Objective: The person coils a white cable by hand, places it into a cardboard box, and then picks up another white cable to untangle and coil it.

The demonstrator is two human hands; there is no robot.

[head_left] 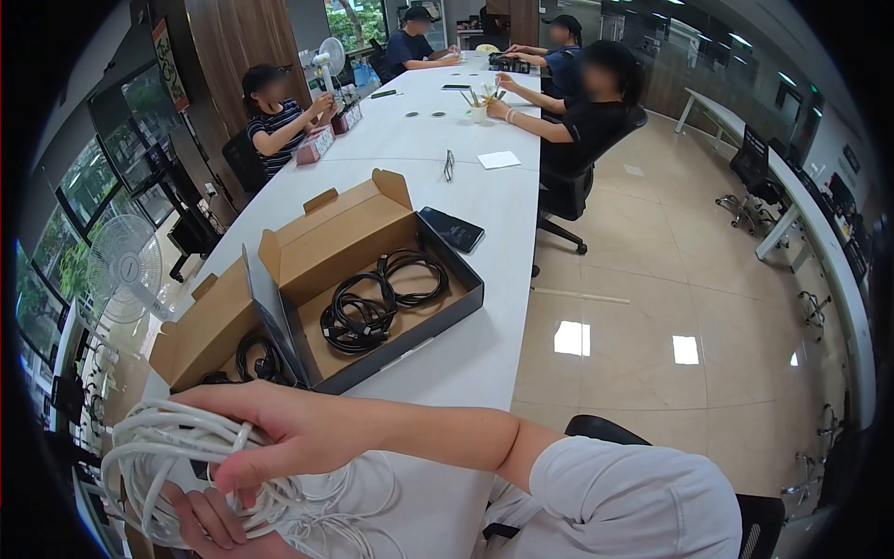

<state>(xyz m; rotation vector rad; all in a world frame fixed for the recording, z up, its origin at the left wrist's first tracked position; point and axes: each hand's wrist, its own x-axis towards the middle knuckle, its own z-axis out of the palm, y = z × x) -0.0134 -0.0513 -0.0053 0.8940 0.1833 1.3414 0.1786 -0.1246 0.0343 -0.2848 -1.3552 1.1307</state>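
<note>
- Your grip is closed with both hands on a bundle of white cables (158, 456) at the near left. Your right hand (279, 433) is clamped over the top with its fingers curled around the loops, and your left hand (209, 522) cups the bundle from below with its fingers wrapped up into it.
- You have the bundle at the near end of the long white desk (484, 205), which runs away from you to the far end of the room.
- You can see other people (596, 112) seated along both sides at the far end.
- Just beyond your right hand sits a large box (410, 340) of cardboard with its lid open; coiled black cables (372, 303) lie in it.
- Left of it, and touching it, is a smaller open box (209, 331) with a black cable (259, 359) inside.
- A white fan (126, 265) stands off the desk on your left.
- A dark phone (451, 228) lies flat just beyond the large box's far right corner.
- Farther along lie a sheet of paper (499, 159) and, left of it, a pair of glasses (449, 165).
</note>
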